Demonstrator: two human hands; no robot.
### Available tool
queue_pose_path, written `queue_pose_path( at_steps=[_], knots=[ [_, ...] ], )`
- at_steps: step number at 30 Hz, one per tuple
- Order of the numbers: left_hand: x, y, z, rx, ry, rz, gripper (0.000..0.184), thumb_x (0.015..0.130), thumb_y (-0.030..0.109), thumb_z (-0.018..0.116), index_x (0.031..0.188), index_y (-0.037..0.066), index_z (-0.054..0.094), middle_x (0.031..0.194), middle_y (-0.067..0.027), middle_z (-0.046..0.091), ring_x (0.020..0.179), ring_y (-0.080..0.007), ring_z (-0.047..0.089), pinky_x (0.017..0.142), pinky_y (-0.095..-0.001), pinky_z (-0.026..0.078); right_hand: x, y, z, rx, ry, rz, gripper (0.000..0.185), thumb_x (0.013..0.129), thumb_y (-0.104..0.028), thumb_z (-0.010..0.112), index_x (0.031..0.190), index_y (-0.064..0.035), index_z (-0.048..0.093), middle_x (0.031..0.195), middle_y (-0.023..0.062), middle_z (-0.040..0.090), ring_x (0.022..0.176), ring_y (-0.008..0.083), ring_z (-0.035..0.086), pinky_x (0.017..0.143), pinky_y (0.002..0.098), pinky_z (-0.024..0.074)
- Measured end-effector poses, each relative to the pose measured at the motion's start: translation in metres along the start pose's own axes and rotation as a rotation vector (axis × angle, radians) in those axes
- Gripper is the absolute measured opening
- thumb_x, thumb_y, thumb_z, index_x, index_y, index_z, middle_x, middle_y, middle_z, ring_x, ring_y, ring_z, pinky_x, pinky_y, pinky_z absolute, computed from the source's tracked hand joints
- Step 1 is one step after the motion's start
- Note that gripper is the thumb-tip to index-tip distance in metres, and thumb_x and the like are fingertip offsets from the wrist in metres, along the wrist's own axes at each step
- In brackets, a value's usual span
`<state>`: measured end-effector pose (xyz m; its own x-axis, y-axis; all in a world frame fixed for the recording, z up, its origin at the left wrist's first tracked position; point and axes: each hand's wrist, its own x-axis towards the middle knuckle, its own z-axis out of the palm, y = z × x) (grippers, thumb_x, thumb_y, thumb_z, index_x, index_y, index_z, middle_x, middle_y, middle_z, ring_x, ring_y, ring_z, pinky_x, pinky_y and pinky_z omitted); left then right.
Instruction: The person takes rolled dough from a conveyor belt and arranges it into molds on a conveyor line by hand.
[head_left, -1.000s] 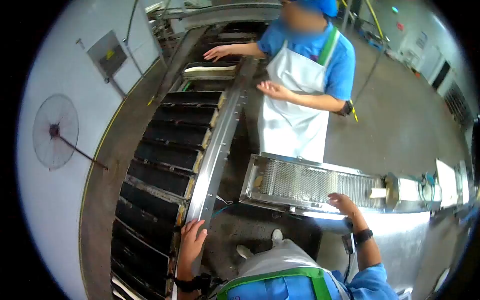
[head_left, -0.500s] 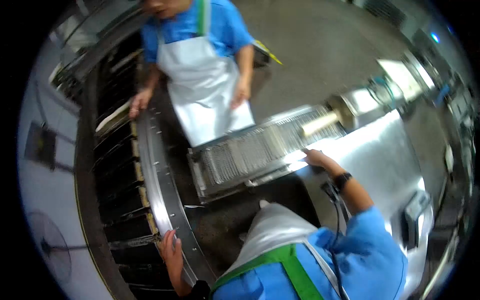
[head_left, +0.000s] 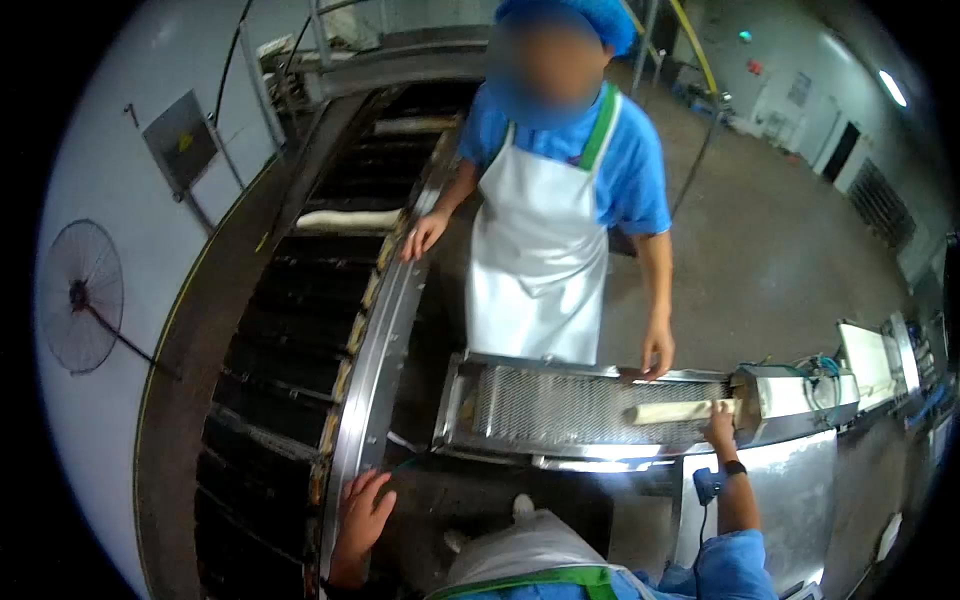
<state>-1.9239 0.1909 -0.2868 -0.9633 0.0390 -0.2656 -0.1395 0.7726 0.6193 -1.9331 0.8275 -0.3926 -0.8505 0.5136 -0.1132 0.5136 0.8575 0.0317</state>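
Note:
A pale dough roll (head_left: 672, 411) lies on the mesh conveyor (head_left: 545, 405), close to the metal housing at its right end. My right hand (head_left: 720, 425) reaches over the conveyor's near edge and touches the roll's right end; whether its fingers grip the roll is too small to tell. On the left, my left hand (head_left: 366, 512) rests with fingers apart on the metal rail (head_left: 375, 400) of the long line of dark trays (head_left: 295, 325). It holds nothing. Another long pale dough piece (head_left: 350, 219) lies across a tray farther up the line.
A co-worker in a white apron (head_left: 540, 240) stands across the mesh conveyor, one hand (head_left: 425, 235) at the tray line's rail and the other (head_left: 657, 348) over the conveyor's far edge. A metal table (head_left: 780, 490) is at the near right. A wall fan (head_left: 82, 296) is on the left.
The dough roll has come out farther from the housing. My right hand has moved right to its end. The co-worker's hand has left the dough piece on the trays, and the view has swung.

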Motion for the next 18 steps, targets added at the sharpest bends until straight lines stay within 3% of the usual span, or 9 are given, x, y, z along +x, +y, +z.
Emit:
queue_pose_path(
  at_steps=[2, 5, 8, 12, 13, 15, 17, 18],
  knots=[
    [0.0, 0.004, 0.002, -0.019, 0.006, 0.013, 0.034, 0.076, 0.024, 0.051, 0.106, 0.006, 0.049, 0.114, -0.0135, 0.04, 0.109, -0.0293, 0.031, 0.091, -0.0375, 0.026, 0.01, 0.0, 0.004, -0.045, -0.072, 0.08, 0.064, 0.06, -0.01, 0.061, 0.117, -0.0149, 0.031, 0.121, 0.0118, 0.031, 0.104, 0.0327, 0.038, 0.078, 0.0425, 0.0406],
    [-0.005, 0.01, 0.005, -0.015, 0.035, -0.004, 0.033, 0.075, 0.022, 0.052, 0.104, 0.005, 0.05, 0.112, -0.0141, 0.042, 0.107, -0.0298, 0.033, 0.09, -0.0378, 0.027, 0.013, -0.003, 0.003, -0.063, -0.059, 0.045, 0.052, 0.061, -0.007, 0.057, 0.11, -0.0137, 0.039, 0.116, 0.009, 0.035, 0.105, 0.0299, 0.038, 0.075, 0.0446, 0.0406],
    [-0.006, 0.009, 0.011, -0.022, 0.063, 0.031, 0.033, 0.075, 0.022, 0.052, 0.103, 0.005, 0.05, 0.111, -0.0146, 0.043, 0.106, -0.0302, 0.034, 0.089, -0.0383, 0.027, 0.006, -0.024, -0.022, -0.119, -0.163, -0.009, 0.042, 0.067, -0.009, 0.052, 0.108, -0.0134, 0.042, 0.114, 0.0091, 0.038, 0.107, 0.0286, 0.035, 0.079, 0.0484, 0.0365],
    [-0.002, 0.007, 0.013, 0.016, 0.069, 0.053, 0.033, 0.075, 0.023, 0.052, 0.102, 0.004, 0.05, 0.11, -0.0147, 0.043, 0.105, -0.0305, 0.034, 0.088, -0.0385, 0.028, 0.018, -0.016, 0.005, -0.163, -0.038, -0.097, 0.028, 0.076, -0.014, 0.041, 0.104, -0.0131, 0.046, 0.108, 0.0103, 0.043, 0.107, 0.0268, 0.035, 0.085, 0.0527, 0.028],
    [-0.006, 0.005, 0.017, 0.018, 0.077, 0.055, 0.033, 0.075, 0.023, 0.053, 0.102, 0.005, 0.05, 0.11, -0.0147, 0.043, 0.105, -0.0306, 0.035, 0.088, -0.0387, 0.028, 0.02, -0.018, 0.003, -0.162, -0.085, -0.118, 0.024, 0.076, -0.014, 0.041, 0.099, -0.0126, 0.049, 0.105, 0.0096, 0.045, 0.103, 0.0271, 0.039, 0.085, 0.0537, 0.0278],
    [-0.009, 0.005, 0.019, 0.039, 0.087, 0.103, 0.033, 0.075, 0.024, 0.052, 0.103, 0.006, 0.05, 0.111, -0.0147, 0.043, 0.105, -0.031, 0.035, 0.088, -0.0394, 0.028, 0.035, -0.017, 0.017, -0.292, -0.003, -0.226, 0.034, 0.061, -0.021, 0.061, 0.093, -0.0152, 0.05, 0.103, 0.0052, 0.047, 0.099, 0.0256, 0.043, 0.08, 0.0522, 0.0323],
    [-0.019, 0.022, 0.019, 0.001, 0.095, 0.036, 0.033, 0.076, 0.025, 0.051, 0.103, 0.007, 0.05, 0.111, -0.0145, 0.042, 0.106, -0.031, 0.035, 0.089, -0.0397, 0.028, 0.052, 0.002, 0.039, -0.306, 0.057, -0.432, 0.027, 0.062, -0.022, 0.06, 0.086, -0.0138, 0.053, 0.095, 0.007, 0.05, 0.093, 0.0274, 0.046, 0.078, 0.0513, 0.0335],
    [-0.02, 0.022, 0.019, 0.031, 0.117, 0.021, 0.033, 0.076, 0.025, 0.051, 0.103, 0.007, 0.05, 0.112, -0.0144, 0.042, 0.106, -0.031, 0.035, 0.089, -0.0393, 0.028, 0.039, -0.024, -0.008, -0.284, -0.166, -0.45, 0.023, 0.063, -0.023, 0.058, 0.083, -0.0129, 0.055, 0.092, 0.0085, 0.052, 0.09, 0.0281, 0.048, 0.074, 0.0504, 0.0343]
  ],
)
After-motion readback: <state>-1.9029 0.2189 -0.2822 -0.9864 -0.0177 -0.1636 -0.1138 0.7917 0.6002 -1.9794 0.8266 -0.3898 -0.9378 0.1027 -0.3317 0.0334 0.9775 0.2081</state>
